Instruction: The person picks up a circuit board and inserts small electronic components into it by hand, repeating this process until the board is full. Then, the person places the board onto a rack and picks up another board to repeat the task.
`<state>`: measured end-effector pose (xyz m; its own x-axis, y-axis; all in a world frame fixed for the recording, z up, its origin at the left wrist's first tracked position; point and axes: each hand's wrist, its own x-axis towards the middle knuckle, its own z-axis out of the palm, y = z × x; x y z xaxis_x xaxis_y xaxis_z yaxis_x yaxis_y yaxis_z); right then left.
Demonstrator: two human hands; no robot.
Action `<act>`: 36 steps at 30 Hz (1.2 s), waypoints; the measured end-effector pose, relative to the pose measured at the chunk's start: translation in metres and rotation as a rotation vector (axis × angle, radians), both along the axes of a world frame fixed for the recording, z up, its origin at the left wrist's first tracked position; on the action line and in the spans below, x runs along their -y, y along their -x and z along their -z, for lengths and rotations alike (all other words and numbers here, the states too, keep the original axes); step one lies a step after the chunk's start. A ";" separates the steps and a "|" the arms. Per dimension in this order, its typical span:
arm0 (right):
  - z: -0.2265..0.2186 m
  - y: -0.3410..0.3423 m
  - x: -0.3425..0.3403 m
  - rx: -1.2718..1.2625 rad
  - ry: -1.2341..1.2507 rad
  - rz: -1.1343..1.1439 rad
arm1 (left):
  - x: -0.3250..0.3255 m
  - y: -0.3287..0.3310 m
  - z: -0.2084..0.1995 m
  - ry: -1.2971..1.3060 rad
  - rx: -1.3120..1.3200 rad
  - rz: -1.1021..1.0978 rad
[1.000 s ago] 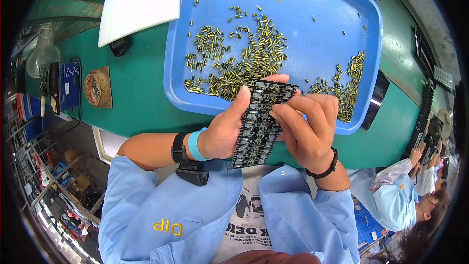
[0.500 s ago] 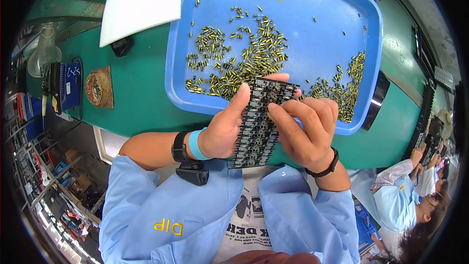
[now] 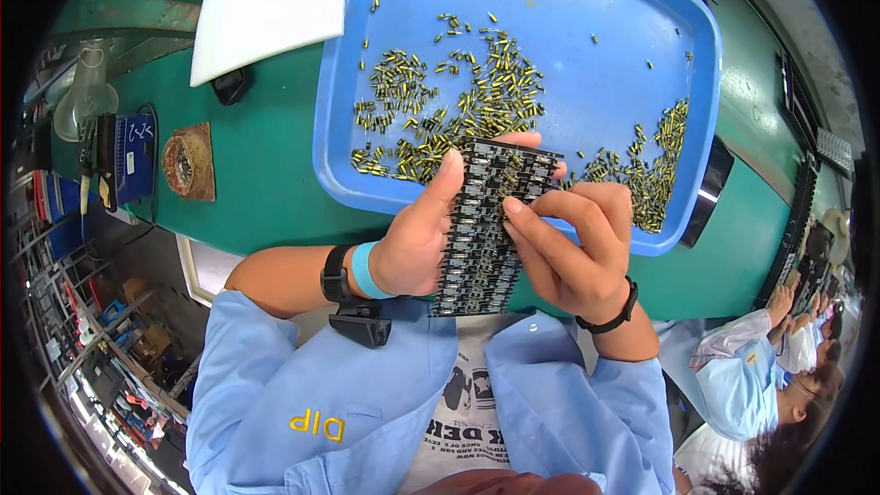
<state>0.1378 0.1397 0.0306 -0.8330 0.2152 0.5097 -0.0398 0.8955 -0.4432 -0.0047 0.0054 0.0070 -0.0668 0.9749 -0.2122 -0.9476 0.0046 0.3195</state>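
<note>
A dark circuit board panel (image 3: 481, 229), made of many small repeated boards, is tilted upright in front of my chest. My left hand (image 3: 417, 238) is closed round it, thumb along its left edge and fingers behind, with fingertips showing past the top and right edges. My right hand (image 3: 577, 252) is closed in a pinch against the board's face, above its middle. Whatever lies between thumb and forefinger is too small and hidden to name. Several small capacitors with yellow-green sleeves seem to stand in the board's upper rows. Beyond it, a pile of loose capacitors (image 3: 495, 82) lies in a blue tray (image 3: 335, 170).
More capacitors (image 3: 660, 165) heap along the tray's right side. A white foam sheet (image 3: 270, 9) overlaps the tray's left corner. On the green table (image 3: 266, 202) stand a round brown container (image 3: 188, 163) and a blue box (image 3: 137, 156). Co-workers (image 3: 742, 376) sit at the right.
My right hand's pinch has shifted slightly down the board. The board leans a little differently. My left hand keeps its hold, and the whole view has drifted slightly.
</note>
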 end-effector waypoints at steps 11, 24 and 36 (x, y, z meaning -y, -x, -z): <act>0.003 -0.005 -0.018 0.030 0.405 0.171 | 0.000 0.006 0.003 -0.130 0.220 0.031; 0.016 -0.002 -0.031 0.373 0.102 0.110 | 0.000 0.011 0.003 -0.072 0.294 0.055; 0.010 -0.013 -0.035 0.207 0.744 0.238 | 0.000 0.009 0.000 -0.105 0.279 -0.018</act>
